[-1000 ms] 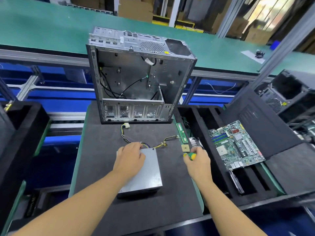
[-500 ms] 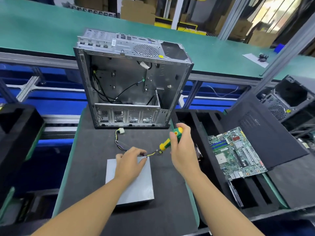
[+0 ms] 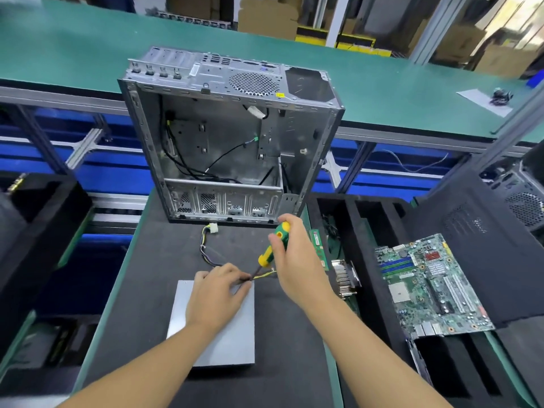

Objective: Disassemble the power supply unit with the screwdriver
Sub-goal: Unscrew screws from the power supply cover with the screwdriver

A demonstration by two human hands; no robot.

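Across the back, a long green bench (image 3: 88,48) is running the full width of the view. Closer in, a black foam mat (image 3: 153,290) is covering the work surface, and a gutted computer case (image 3: 223,148) is standing upright at its far end, open side facing the camera, with a few loose black wires hanging inside.

Off to the right, a black foam tray (image 3: 368,219) is sitting beside the mat with a black side panel (image 3: 471,254) leaning across it, and a green motherboard (image 3: 426,284) is lying flat on top.

Now the main bit: the power supply unit (image 3: 229,340), a plain grey metal box, is lying flat on the mat, near the front edge and well apart from the case. The left hand (image 3: 216,295) is resting on its top with fingers reaching over the far edge where the wires come out. Honestly can't tell if it's pinching them or just pressing down.

The right hand (image 3: 297,260) is gripping the green and yellow screwdriver (image 3: 272,245) by the handle, tilted, tip pointing down at the far right corner of the box. The tip is too blurry to say if it's touching.

A cable bundle (image 3: 204,248) with a white plug is trailing from the unit toward the case, and a small green RAM stick (image 3: 318,242) is lying at the mat's right edge.
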